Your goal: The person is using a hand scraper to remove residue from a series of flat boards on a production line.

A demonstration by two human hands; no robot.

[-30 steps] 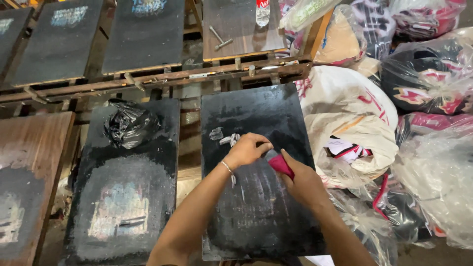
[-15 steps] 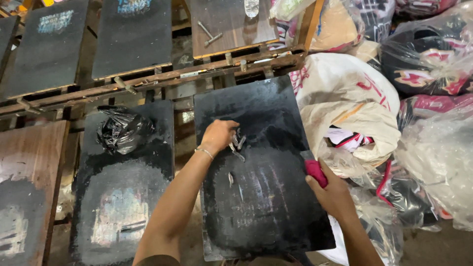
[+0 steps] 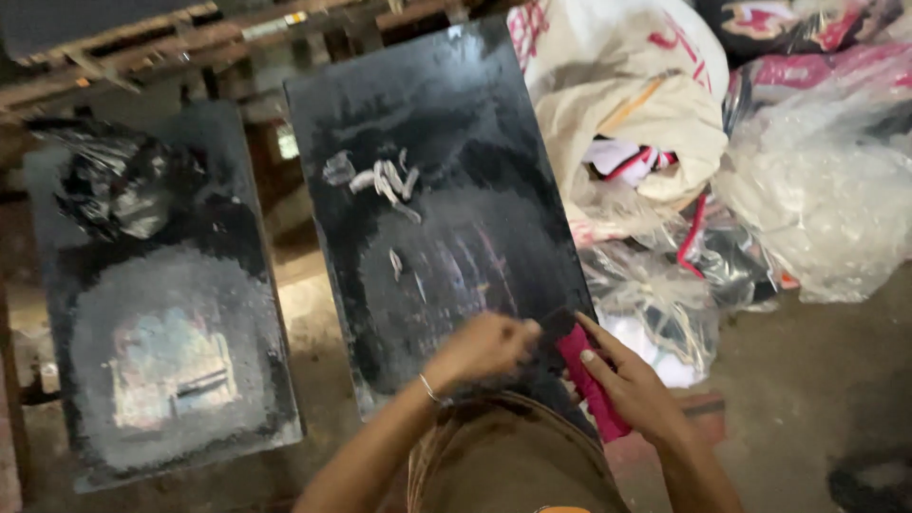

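Observation:
A black rectangular board (image 3: 446, 190) lies tilted in front of me, its middle scraped dull. Small white scraps (image 3: 380, 179) lie in a cluster on its upper left, with one more (image 3: 395, 262) lower down. My right hand (image 3: 632, 389) grips a pink flat tool (image 3: 577, 350) at the board's near right edge. My left hand (image 3: 484, 347) is curled shut beside it, fingertips at the tool's dark upper end. Whether those fingers pinch anything is hidden. A thin bracelet sits on my left wrist.
A second black board (image 3: 161, 294) lies to the left, with crumpled black plastic (image 3: 114, 185) on its top. White printed sacks (image 3: 627, 104) and clear plastic bags (image 3: 826, 190) pile up on the right. A wooden frame (image 3: 142, 57) runs along the top. The floor (image 3: 807, 380) is bare concrete.
My left hand has come down from the scraps at the board's upper part to the near edge, beside my right hand. The scraps stay on the board. The view has dropped closer.

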